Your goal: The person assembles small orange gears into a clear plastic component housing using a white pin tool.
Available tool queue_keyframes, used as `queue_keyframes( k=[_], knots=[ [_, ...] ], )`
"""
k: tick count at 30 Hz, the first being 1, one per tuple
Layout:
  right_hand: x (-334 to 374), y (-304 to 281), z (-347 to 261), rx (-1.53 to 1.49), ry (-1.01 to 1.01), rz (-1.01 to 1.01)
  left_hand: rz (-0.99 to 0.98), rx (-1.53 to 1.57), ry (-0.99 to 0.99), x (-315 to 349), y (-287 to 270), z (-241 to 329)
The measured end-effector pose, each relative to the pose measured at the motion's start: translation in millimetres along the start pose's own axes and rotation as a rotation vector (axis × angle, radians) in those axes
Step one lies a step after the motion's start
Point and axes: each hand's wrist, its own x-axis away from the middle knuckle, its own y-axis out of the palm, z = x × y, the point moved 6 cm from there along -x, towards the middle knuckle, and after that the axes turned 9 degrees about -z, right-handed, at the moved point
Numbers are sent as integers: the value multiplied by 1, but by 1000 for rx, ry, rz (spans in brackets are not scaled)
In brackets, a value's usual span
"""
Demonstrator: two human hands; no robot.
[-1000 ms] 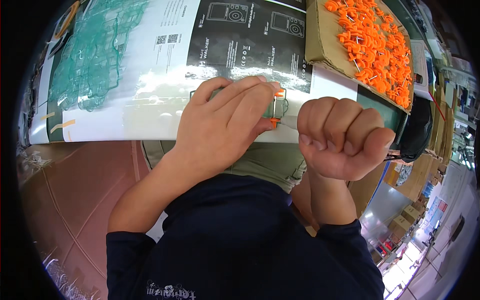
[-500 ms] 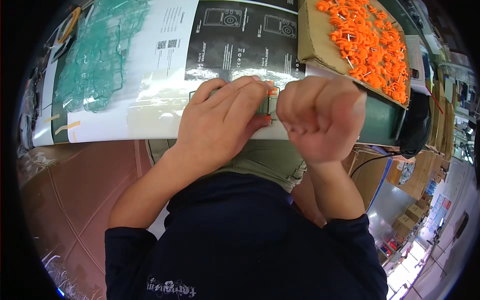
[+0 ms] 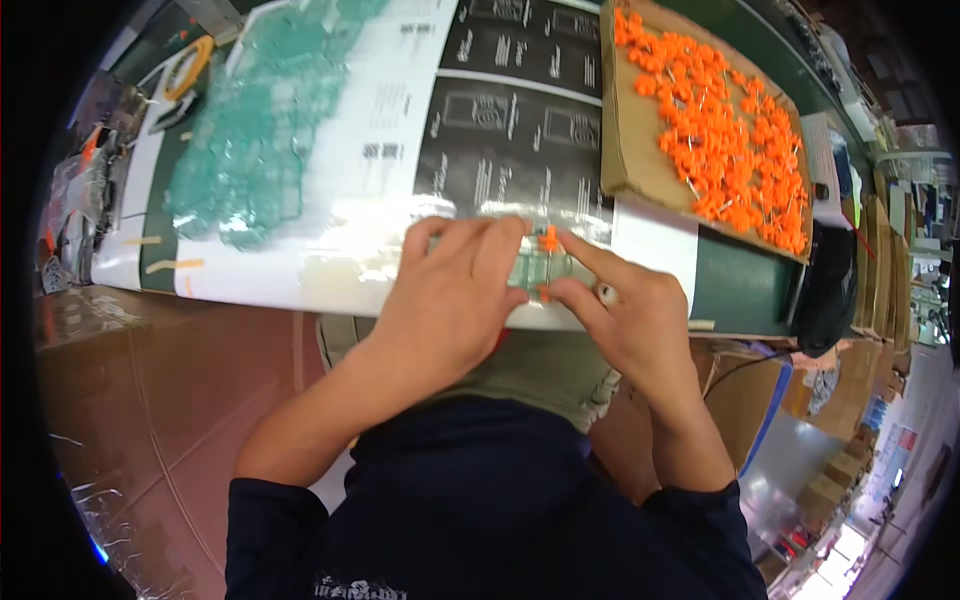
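Green piece between the hands, apparently touching both.

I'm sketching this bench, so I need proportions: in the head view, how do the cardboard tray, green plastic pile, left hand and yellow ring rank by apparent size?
Largest: cardboard tray and green plastic pile, too alike to rank.
Next: left hand.
Smallest: yellow ring.

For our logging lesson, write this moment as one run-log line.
left hand: holding clear green piece | right hand: holding pale tube, fingertips at orange-ended pin | nearby: cardboard tray of orange parts
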Motion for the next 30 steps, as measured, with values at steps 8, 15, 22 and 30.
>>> queue_keyframes(
  k=[8,15,22,30],
  knots=[
    [24,-15,19,-267,154,-58,59,-142,-146,-87,-40,-55],
    [35,-5,17,-280,124,-87,38,-582,-470,-213,-125,-168],
    [41,-13,22,-366,124,-51,-288,-792,-784,-170,-123,-229],
    [10,-77,19,-279,63,139,425,-708,-31,-114,-111,-90]
  ],
)
